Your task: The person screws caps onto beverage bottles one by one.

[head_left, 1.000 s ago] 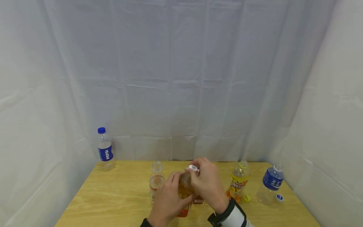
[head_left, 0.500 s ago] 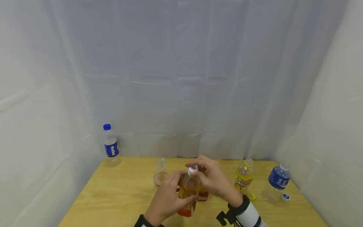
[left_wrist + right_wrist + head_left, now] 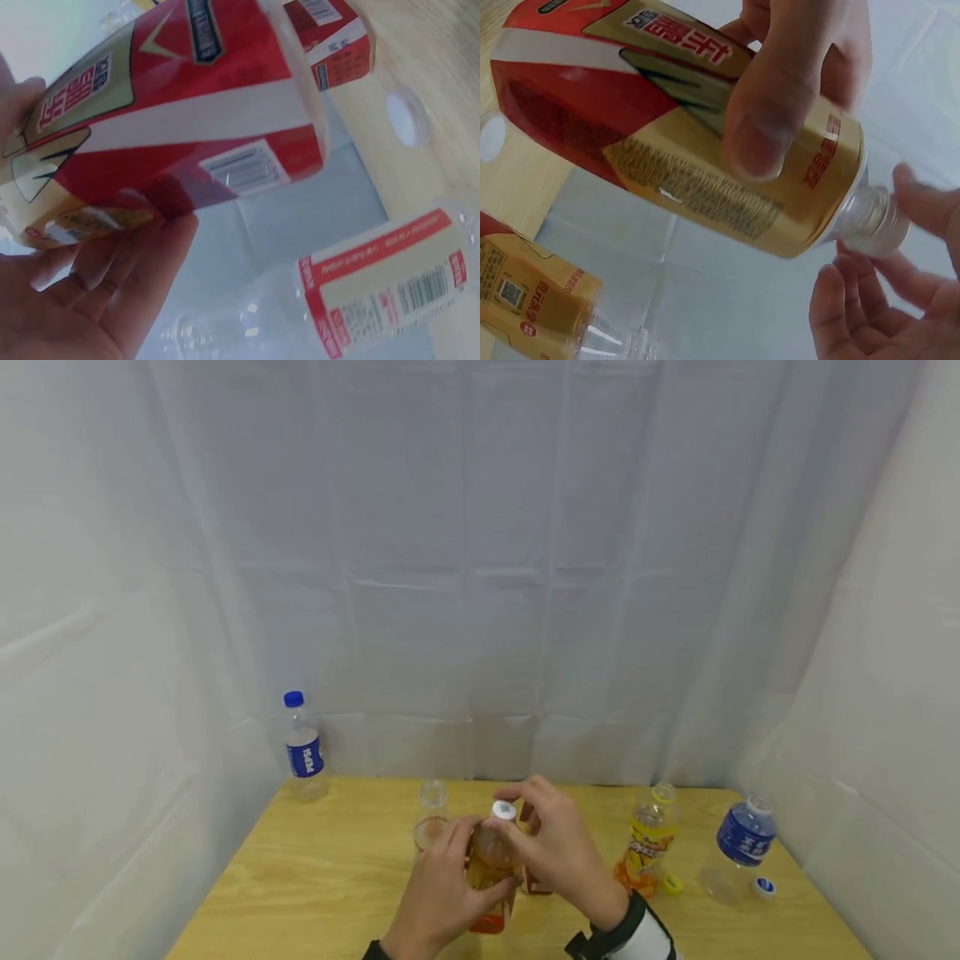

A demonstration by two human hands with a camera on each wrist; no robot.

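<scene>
My left hand grips a plastic bottle with a red and gold label, holding it raised above the table. In the right wrist view the left thumb lies across the label, and the bottle is seen from its side. A white bottle cap sits at the neck. Around that cap my right hand has its thumb and fingers curled. An uncapped clear bottle with a red and white label stands to the left. Behind the held bottle is a second red and gold bottle, mostly hidden in the head view.
A blue-capped Pepsi bottle stands at the back left of the wooden table. At right are an uncapped yellow-labelled bottle, a yellow cap, an uncapped blue-labelled bottle and its nearby cap. Another white cap lies loose.
The head view has shifted slightly. The held bottle, tilted a second ago, now stands more upright. My right fingers have changed their position around the white cap.
</scene>
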